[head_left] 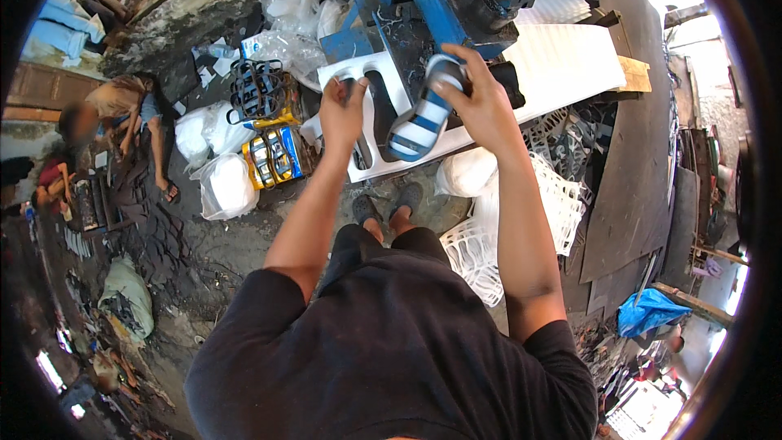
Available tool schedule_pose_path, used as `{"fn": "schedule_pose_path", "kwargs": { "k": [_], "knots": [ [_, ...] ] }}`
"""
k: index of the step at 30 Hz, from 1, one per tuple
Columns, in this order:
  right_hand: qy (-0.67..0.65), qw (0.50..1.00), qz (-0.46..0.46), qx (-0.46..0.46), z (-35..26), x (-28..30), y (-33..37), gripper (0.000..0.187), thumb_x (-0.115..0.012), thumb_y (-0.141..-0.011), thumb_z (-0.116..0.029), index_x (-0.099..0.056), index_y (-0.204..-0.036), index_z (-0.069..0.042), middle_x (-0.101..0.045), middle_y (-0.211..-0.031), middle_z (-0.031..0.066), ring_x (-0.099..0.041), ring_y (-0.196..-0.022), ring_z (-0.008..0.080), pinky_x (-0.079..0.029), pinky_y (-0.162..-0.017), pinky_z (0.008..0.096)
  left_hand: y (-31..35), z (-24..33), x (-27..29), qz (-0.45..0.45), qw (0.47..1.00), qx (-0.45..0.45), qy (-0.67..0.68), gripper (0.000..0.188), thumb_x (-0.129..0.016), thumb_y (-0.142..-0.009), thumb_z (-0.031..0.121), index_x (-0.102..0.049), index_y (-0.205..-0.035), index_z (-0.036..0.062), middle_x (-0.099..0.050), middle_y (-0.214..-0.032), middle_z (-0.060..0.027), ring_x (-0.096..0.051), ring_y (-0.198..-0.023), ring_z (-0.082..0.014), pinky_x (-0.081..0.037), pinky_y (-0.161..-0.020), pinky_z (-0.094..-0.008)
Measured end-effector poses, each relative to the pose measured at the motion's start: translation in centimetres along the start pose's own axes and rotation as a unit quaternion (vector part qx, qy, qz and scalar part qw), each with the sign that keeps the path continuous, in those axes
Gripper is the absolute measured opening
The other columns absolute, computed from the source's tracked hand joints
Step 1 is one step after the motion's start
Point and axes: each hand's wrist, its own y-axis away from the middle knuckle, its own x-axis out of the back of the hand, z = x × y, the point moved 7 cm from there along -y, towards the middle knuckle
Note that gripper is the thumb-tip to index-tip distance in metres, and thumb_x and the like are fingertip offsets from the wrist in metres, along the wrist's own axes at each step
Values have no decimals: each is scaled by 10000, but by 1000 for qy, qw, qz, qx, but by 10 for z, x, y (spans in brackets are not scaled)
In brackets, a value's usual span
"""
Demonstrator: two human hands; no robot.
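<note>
My right hand (482,106) grips a sole-shaped piece (423,124) striped in blue, white and dark, its outline partly blurred. The piece is tilted above a white sheet (394,81) that has long sole-shaped holes cut in it. Over the left end of this sheet is my left hand (342,118), its fingers bent and close together. Whatever lies between those fingers, if anything, I cannot make out. The sheet rests under the blue frame of a machine (423,0).
Right of the machine lies a stack of white sheets (562,65). Cut-out white scrap (550,204) hangs below it. White bags (228,186) and a yellow-blue bundle (275,156) stand on the left floor. A person (130,110) sits farther left. Large dark boards (627,187) lean at right.
</note>
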Motion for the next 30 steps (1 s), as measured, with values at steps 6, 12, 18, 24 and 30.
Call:
{"fn": "schedule_pose_path", "kwargs": {
  "k": [6,12,18,24,30],
  "knots": [
    [-40,999,18,-13,15,11,59,346,-644,-886,-78,-554,-1220,-83,-674,-928,197,-679,-828,310,-507,-737,389,134,118,-67,-177,940,-290,-24,1000,-850,-692,204,-258,-1472,-3,-498,-1333,-293,-567,-1161,-415,-469,-962,-432],
    [62,979,137,-139,127,26,104,342,-557,-839,10,-549,-1166,-87,-647,-919,255,-644,-834,392,-492,-725,425,182,54,-142,-316,936,-116,-103,981,-724,-692,20,-220,-1515,191,-611,-1007,-221,-635,-794,-388,-508,-704,-448],
    [-337,903,-54,-261,253,29,166,408,-622,-951,-373,-598,-1174,-32,-650,-933,85,-621,-809,169,-514,-726,320,212,-6,-202,-393,902,-156,-89,800,-739,-803,151,-290,-1465,145,-521,-1358,-198,-563,-1188,-403,-499,-930,-444],
    [-191,917,-15,-350,411,53,201,396,-642,-908,-195,-521,-1250,-36,-664,-923,201,-658,-825,296,-516,-762,384,241,-44,-274,-425,896,-116,-54,762,-720,-829,77,-285,-1455,92,-422,-1453,-164,-515,-1247,-321,-447,-1006,-407],
    [5,931,127,-342,597,85,158,513,-628,-879,-132,-409,-1337,-57,-627,-1046,322,-630,-968,449,-489,-844,458,244,-104,-292,-358,931,24,-62,772,-716,-835,63,-271,-1464,93,-489,-1361,-138,-571,-1054,-211,-521,-792,-330]
  ]
}}
